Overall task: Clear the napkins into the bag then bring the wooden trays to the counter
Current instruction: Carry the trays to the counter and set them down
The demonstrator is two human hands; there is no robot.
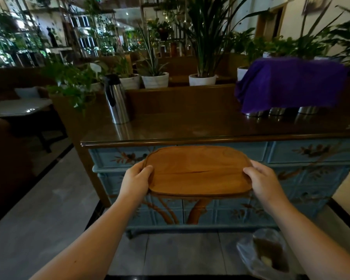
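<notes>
Wooden tray [198, 170] is held level in both hands, one at each short end. The left hand [134, 181] has its fingers [144, 171] curled over the left rim, thumb on top, the rest hidden beneath. The right hand [265, 183] grips the opposite rim in the same manner, fingers [251, 171] closed on the edge. Both grips appear firm and even; the tray shows no tilt. Whether a second tray lies under the first cannot be told from this view, though a thin darker edge shows along the near underside.

The tray sits in the air just short of the bench [190, 126], slightly below its front lip and not touching it. A plastic bag [265, 253] hangs near the right forearm with something dark inside; how it is held cannot be seen.

On the bench top stand a steel flask [116, 100] at the left and a purple cloth [289, 85] draped over metal pots at the right. The middle stretch between them is bare.

Judgement: the napkin step looks finished and the carrying step is near its end. The next move calls for raising the tray above the front lip, reaching forward, and setting it flat on the bare middle stretch, well clear of flask and cloth, before letting go.
</notes>
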